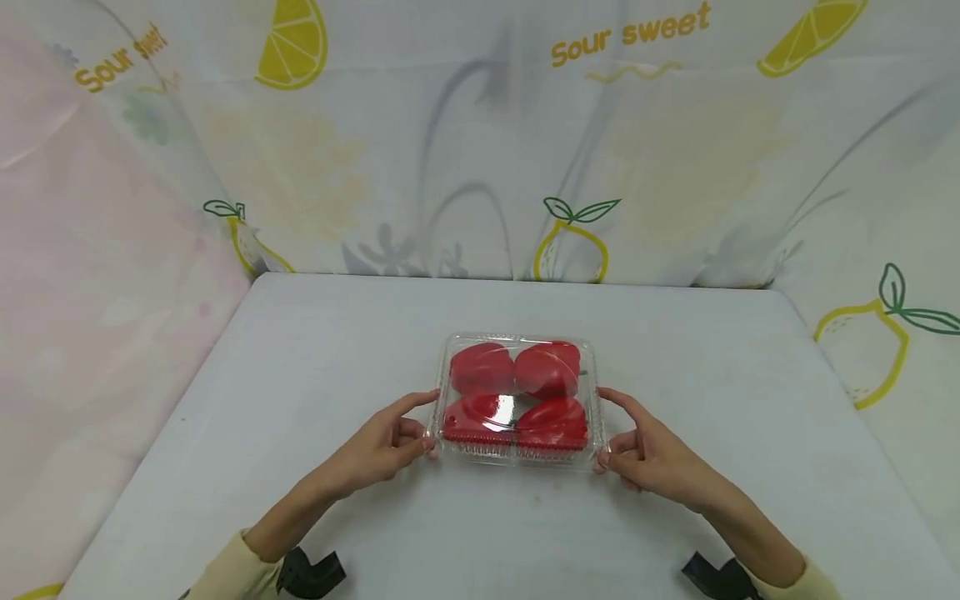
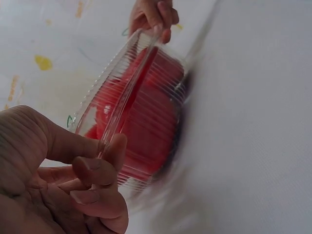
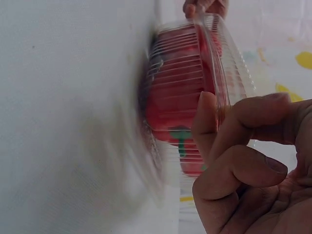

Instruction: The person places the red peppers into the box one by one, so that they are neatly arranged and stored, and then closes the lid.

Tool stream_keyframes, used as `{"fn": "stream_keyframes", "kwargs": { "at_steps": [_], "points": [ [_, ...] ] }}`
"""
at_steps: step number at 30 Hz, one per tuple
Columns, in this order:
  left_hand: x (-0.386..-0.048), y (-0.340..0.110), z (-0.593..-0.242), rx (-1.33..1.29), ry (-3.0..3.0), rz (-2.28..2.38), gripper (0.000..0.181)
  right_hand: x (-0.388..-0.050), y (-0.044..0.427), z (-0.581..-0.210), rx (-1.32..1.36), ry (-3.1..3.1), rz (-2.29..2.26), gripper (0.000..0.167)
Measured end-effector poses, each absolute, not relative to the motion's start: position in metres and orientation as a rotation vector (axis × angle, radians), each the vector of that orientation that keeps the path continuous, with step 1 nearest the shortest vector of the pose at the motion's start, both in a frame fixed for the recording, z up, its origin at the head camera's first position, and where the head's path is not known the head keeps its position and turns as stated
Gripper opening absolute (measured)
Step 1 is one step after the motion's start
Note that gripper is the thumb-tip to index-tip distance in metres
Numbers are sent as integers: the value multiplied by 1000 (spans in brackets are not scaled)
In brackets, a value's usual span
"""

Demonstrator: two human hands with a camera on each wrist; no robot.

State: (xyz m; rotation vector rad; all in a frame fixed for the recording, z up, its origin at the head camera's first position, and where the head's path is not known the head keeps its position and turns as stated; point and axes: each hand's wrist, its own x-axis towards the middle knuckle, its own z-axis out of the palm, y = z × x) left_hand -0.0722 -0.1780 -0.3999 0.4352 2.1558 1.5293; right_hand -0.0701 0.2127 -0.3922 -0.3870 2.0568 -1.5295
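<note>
A closed clear plastic clamshell box (image 1: pixel 517 338) is at the middle of the table, its lid down over several red bell peppers (image 1: pixel 482 368). Through the ribbed side in the right wrist view, a green stem (image 3: pixel 180 139) shows on one of them. My left hand (image 1: pixel 382 446) pinches the box's rim at the left side, near the front corner. On the opposite side my right hand (image 1: pixel 648 454) pinches the rim between thumb and fingers. Whether the box's underside touches the table, I cannot tell.
The white table (image 1: pixel 322 350) surrounds the box and ends at a back edge against a printed cloth (image 1: pixel 420 150) with lemon drawings. Cloth also hangs at both sides. Black mounts (image 1: pixel 311 575) sit by both wrists.
</note>
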Motion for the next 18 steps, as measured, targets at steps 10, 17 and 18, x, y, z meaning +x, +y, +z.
{"fn": "stream_keyframes", "kwargs": {
  "at_steps": [10,17,18],
  "points": [
    [-72,-182,-397,431,2194,1511,68,-72,219,-386,-447,2169,-1366,81],
    [-73,-190,-392,492,2283,1438,65,-79,228,-376,-564,2377,-1153,78],
    [-74,-192,-392,511,2312,1423,63,-80,230,-374,-578,2414,-1125,76]
  ]
}}
